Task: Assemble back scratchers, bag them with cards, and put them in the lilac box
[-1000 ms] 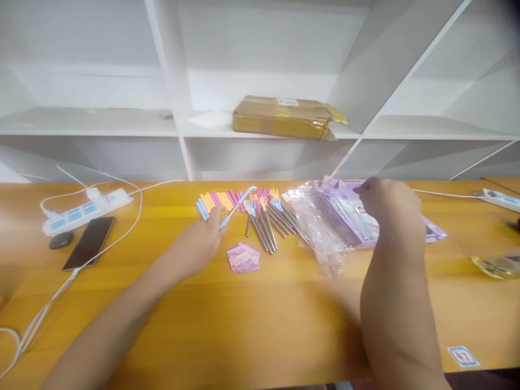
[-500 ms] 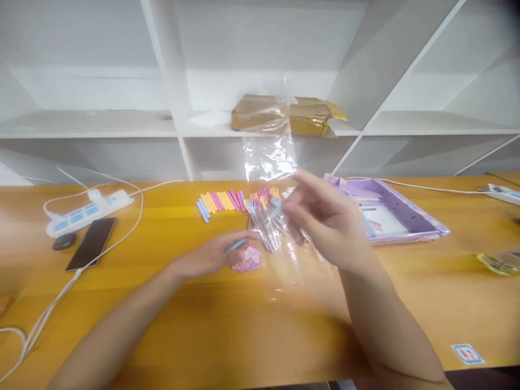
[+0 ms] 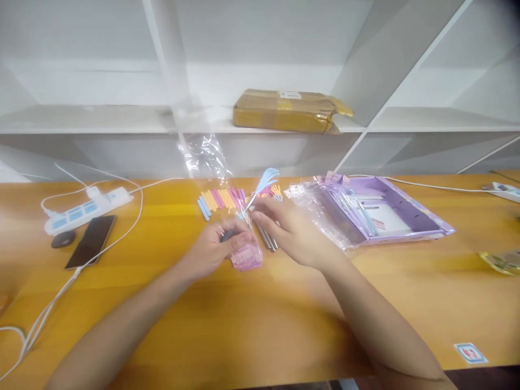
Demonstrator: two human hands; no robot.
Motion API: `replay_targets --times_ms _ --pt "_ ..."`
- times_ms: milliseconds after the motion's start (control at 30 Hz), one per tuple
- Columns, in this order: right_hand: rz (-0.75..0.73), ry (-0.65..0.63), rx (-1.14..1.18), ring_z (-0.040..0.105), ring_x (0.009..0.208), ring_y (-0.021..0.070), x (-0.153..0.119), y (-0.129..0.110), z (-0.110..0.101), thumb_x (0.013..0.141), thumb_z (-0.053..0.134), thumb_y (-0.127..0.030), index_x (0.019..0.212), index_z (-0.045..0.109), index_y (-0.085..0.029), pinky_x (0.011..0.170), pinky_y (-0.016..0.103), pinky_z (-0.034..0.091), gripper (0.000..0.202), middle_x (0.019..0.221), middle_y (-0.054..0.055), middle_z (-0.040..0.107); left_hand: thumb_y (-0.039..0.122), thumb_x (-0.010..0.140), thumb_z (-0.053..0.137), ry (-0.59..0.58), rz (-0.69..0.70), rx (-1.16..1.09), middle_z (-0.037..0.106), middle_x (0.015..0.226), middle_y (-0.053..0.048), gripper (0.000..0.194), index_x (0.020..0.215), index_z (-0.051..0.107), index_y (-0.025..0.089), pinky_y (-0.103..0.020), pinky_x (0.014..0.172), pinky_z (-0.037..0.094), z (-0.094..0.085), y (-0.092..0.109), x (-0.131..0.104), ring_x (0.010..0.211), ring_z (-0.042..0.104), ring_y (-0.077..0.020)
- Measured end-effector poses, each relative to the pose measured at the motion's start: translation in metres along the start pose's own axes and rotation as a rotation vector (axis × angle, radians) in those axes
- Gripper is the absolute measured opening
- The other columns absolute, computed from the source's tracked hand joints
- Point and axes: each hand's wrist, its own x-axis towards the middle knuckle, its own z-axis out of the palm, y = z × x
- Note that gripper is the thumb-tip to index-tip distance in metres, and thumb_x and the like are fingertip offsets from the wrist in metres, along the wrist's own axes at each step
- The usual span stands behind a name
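My left hand is closed around the blue handle end of a back scratcher. Its metal rod slants up to a light blue, hand-shaped head. My right hand is beside the rod, thumb and fingers pinched. A long clear plastic bag rises behind the hands, its lower end seeming to run to my right fingertips, though blur hides the exact hold. Pink printed cards lie below my left hand. Metal rods with coloured hand-shaped heads lie partly hidden behind my right hand.
Blue, orange and pink handles lie in a row. A purple box stands right, with clear wrappers beside it. To the left are a power strip, phone and white cables. A taped carton sits on the shelf.
My right hand has moved left, close to my left hand. The clear bag has swung left, and the back scratcher's blue head now stands up between the hands.
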Motion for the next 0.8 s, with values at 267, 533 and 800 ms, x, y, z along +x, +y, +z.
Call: replay_targets --times_ms 267,533,800 --pt "0.010 0.298 0.789 0.062 0.085 0.0168 0.023 0.024 0.050 0.106 0.049 -0.049 0.097 0.056 -0.024 0.078 0.031 0.053 0.028 0.092 0.003 0.062 0.049 0.094 0.074 0.052 0.103 0.123 0.068 0.088 -0.002 0.031 0.085 0.074 0.019 -0.028 0.082 0.049 0.002 0.001 0.002 0.085 0.062 -0.0163" --pt "0.019 0.020 0.956 0.019 0.048 0.0089 -0.010 0.001 -0.010 0.103 0.057 -0.051 0.093 0.070 -0.019 0.043 0.024 0.017 0.036 0.059 -0.008 0.026 0.043 0.088 0.083 0.499 0.316 -0.167 0.064 0.074 0.000 0.026 0.082 0.074 0.019 -0.024 0.072 0.048 -0.033 0.019 0.006 0.072 0.057 -0.0123" --pt "0.101 -0.521 0.493 0.040 0.060 0.0078 -0.022 -0.018 0.001 0.110 0.047 -0.048 0.100 0.077 -0.015 0.055 0.024 0.033 0.046 0.079 0.002 0.061 0.040 0.082 0.089 0.555 0.379 -0.340 0.057 0.068 0.002 0.030 0.077 0.070 0.018 -0.020 0.058 0.046 -0.032 0.037 -0.001 0.062 0.053 -0.0092"
